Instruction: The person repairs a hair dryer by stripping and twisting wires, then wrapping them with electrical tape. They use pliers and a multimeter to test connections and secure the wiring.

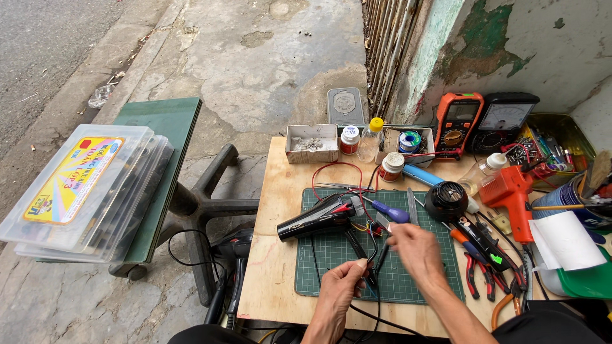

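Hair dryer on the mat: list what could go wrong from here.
1. The black hair dryer lies opened with loose red wires trailing out; the left hand pulling the black cord might tug them free.
2. Screwdriver and pliers crowd the right hand; a sweep could knock them off the table.

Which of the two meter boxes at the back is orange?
The left multimeter, with the orange case, next to the wall. The other meter beside it on the right is black with a white dial.
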